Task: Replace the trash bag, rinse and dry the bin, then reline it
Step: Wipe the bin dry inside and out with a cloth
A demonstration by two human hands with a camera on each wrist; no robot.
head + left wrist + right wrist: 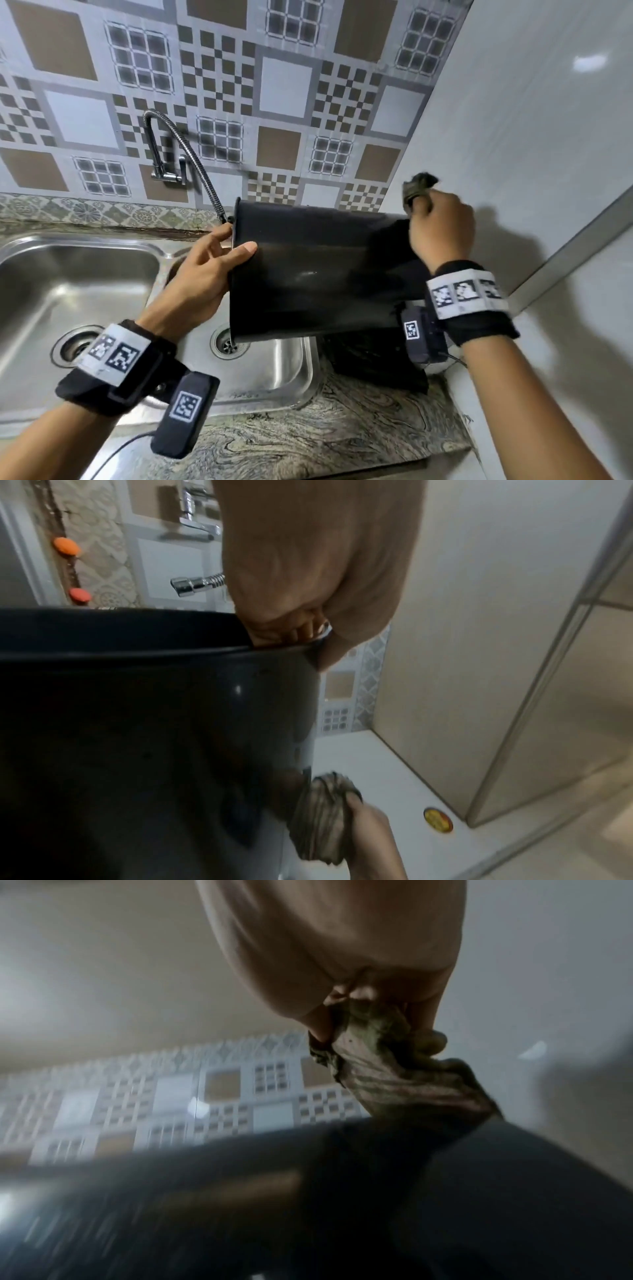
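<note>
A glossy black bin (pixel 318 274) lies on its side in the air over the steel sink (pixel 68 274), its open mouth turned left. My left hand (pixel 212 267) grips the rim, thumb outside on the wall and fingers inside (pixel 294 634). My right hand (pixel 442 226) holds a bunched grey-green cloth (pixel 419 188) against the bin's base end at the right. The left wrist view shows the cloth (pixel 322 818) pressed to the black wall (pixel 154 737). The right wrist view is blurred and shows the cloth (pixel 387 1074) squeezed in the fingers above the bin (pixel 342 1204).
A flexible chrome tap hose (pixel 191 161) curves down from the tiled wall to just behind the bin's rim. The sink has two drains (pixel 229 342). A dark object (pixel 376 363) lies on the marbled counter (pixel 308 438) under the bin. A white wall (pixel 531 137) stands close on the right.
</note>
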